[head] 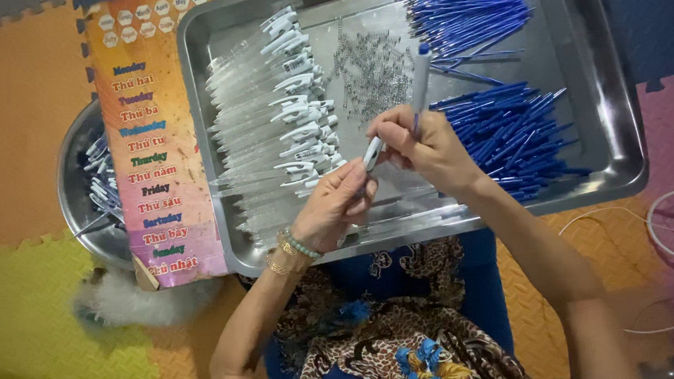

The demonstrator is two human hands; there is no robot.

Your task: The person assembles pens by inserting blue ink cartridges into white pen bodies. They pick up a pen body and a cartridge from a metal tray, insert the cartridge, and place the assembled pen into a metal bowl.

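Here a clear pen barrel (371, 154) is pinched in both hands, left hand (336, 209) steadying, right hand (427, 146) also gripping a blue refill (420, 77), above the steel tray's (618, 121) near edge.

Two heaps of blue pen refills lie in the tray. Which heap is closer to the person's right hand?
The lower heap of blue refills, just beside the right hand; the other heap lies at the tray's far edge.

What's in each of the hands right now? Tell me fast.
Left hand: closed on a clear pen barrel with a white clip.
Right hand: closed, holding a blue-capped pen upright.
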